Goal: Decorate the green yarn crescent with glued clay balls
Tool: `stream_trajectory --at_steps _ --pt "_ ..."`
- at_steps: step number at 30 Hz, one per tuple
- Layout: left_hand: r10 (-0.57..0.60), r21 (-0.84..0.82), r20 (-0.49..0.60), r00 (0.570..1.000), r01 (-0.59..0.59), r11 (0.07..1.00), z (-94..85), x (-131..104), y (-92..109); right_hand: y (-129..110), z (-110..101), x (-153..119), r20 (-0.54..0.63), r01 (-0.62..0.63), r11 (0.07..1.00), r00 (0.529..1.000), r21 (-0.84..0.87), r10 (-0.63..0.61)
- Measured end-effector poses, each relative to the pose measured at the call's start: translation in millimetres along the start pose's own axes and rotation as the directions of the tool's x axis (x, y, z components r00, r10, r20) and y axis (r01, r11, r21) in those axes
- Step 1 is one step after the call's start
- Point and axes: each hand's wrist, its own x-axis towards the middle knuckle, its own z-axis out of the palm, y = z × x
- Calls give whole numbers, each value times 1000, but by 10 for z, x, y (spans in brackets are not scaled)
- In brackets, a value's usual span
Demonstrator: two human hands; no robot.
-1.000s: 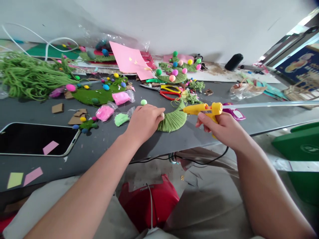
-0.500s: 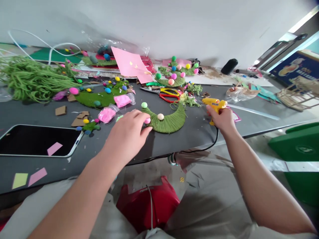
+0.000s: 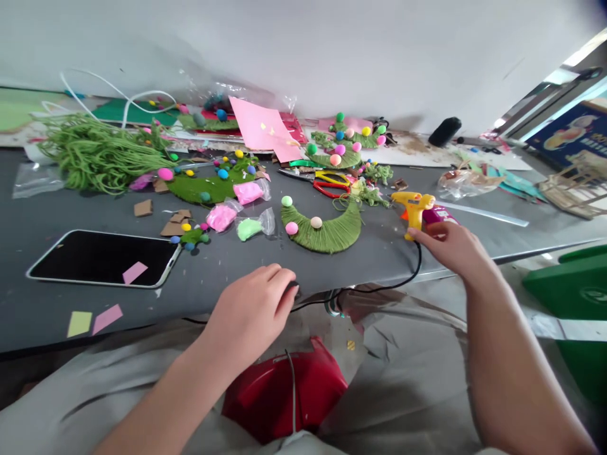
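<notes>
My left hand [image 3: 258, 306] is closed at the table's front edge, with a small black piece [image 3: 290, 286] between thumb and fingers, by the black cord [image 3: 360, 289]. My right hand [image 3: 455, 246] is at the foot of the yellow glue gun [image 3: 413, 212], thumb against its handle; the other fingers are partly hidden. The glue gun stands upright on the table, a purple item [image 3: 439, 216] behind it. Between my hands lies a green yarn-wrapped crescent [image 3: 327, 237] carrying a mint pom-pom [image 3: 286, 201], a pink pom-pom [image 3: 291, 228] and a cream pom-pom [image 3: 316, 222].
A phone [image 3: 104, 258] lies at left, below a heap of green yarn [image 3: 102, 155]. Bags of pink clay [image 3: 222, 216] and green clay [image 3: 250, 227] sit left of the crescent. Red-handled pliers [image 3: 332, 188] lie behind it. A red stool [image 3: 284, 392] is under the table.
My left hand has left the pink pom-pom on the crescent and come down to the front edge. My right hand has slid lower on the glue gun's handle. The view has shifted slightly left.
</notes>
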Motion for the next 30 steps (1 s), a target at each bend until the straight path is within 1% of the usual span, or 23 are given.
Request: stream_trajectory --at_steps 1,2,3,4,6,7,10,11,13,15,18,20,21,22,23,24,25,27,28,30 --pt "-17 3 -2 1000 17 1000 -21 -13 -38 -67 -67 -97 -14 -80 990 997 -117 78" --pt "-35 5 -3 999 35 999 -44 -22 -71 -149 -108 -184 1 -116 981 993 -154 118" --pt "-55 3 -6 998 55 998 -70 -25 -102 -244 -118 -255 -24 -95 989 995 -112 93" --pt "-78 2 -10 997 78 997 -97 -23 -129 -351 -95 -309 -24 -53 998 998 -27 52" --pt "-132 5 -24 991 132 991 -156 -5 -183 -600 29 -369 15 75 989 997 128 -78" --pt "-155 12 -35 987 155 988 -187 7 -212 -739 113 -383 56 145 977 986 158 -156" --pt "-186 31 -77 980 189 982 -283 34 -302 -1183 355 -427 171 278 921 928 274 -331" --pt "-188 35 -83 979 192 981 -314 36 -331 -1326 416 -453 192 291 903 912 317 -361" --pt "-205 32 -77 976 208 978 -371 30 -378 -1581 511 -527 221 271 870 897 412 -384" --pt "-238 -17 -50 970 237 971 -405 18 -408 -1784 595 -623 248 280 848 873 451 -420" --pt "-279 -187 -54 959 264 946 -396 6 -429 -1992 753 -784 323 341 833 804 435 -498" --pt "-271 -303 -123 955 224 926 -356 12 -430 -2084 880 -885 364 403 801 735 442 -571" --pt "-259 -350 -171 951 187 918 -334 21 -424 -2121 940 -930 355 432 771 707 468 -612" --pt "-248 -397 -227 942 144 907 -312 36 -410 -2156 994 -969 325 445 733 690 514 -647" --pt "-250 -440 -280 927 107 891 -291 56 -387 -2188 1039 -1003 285 429 688 686 584 -669" --pt "-279 -500 -317 906 90 861 -273 82 -352 -2220 1074 -1032 249 382 636 691 671 -679" --pt "-326 -576 -325 888 87 813 -255 114 -306 -2251 1100 -1056 234 309 578 696 755 -679" --pt "-376 -709 -294 878 63 702 -214 195 -185 -2309 1135 -1092 252 143 473 696 869 -673" --pt "-378 -741 -283 882 49 670 -189 242 -114 -2334 1150 -1105 260 87 444 704 892 -661" --pt "-406 -768 -226 886 95 634 -125 350 39 -2377 1185 -1126 288 12 433 729 901 -620"
